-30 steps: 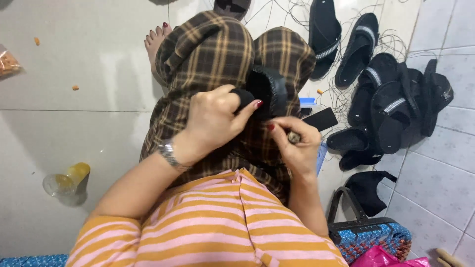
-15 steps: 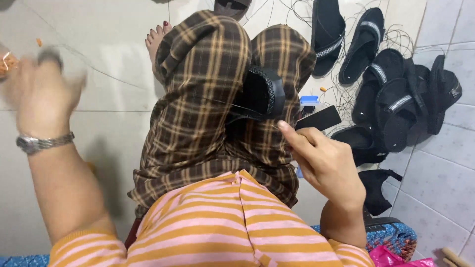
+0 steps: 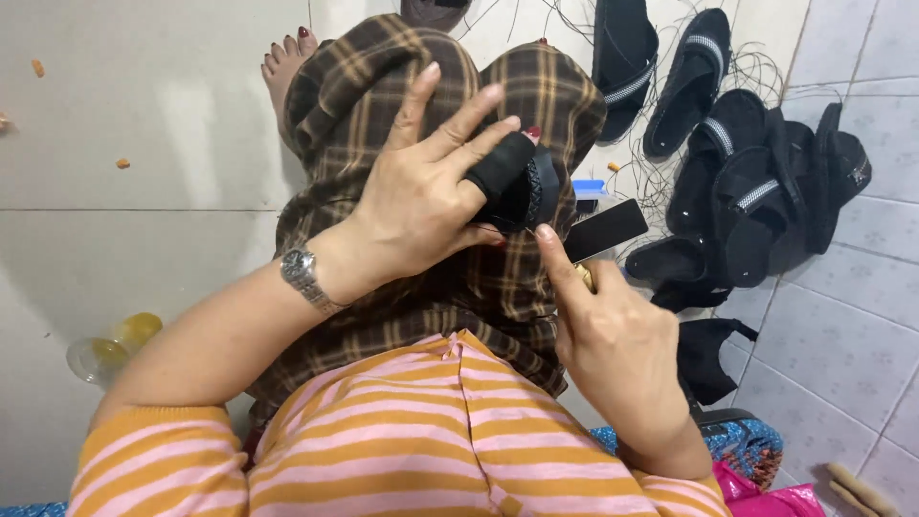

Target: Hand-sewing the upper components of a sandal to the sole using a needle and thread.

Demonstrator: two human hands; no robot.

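Single view, head-worn camera, facing steeply down from above the person's own chest. Close range: lap and hands [image 3: 498, 249] fill centre. Tiled floor [image 3: 144, 115] lies left and far; no second view shares it.

Worn: short-sleeved top [image 3: 412, 431], horizontal orange and pink stripes, centre seam running toward 12 o'clock. Brown plaid trousers [image 3: 383, 86] with thin yellow and dark check lines, filling frame from centre to 12 o'clock. Silver metal-link wristwatch [image 3: 304, 276] on left wrist. Dark red polish on fingernails and on toenails of bare foot [image 3: 282, 62] at 11 o'clock.
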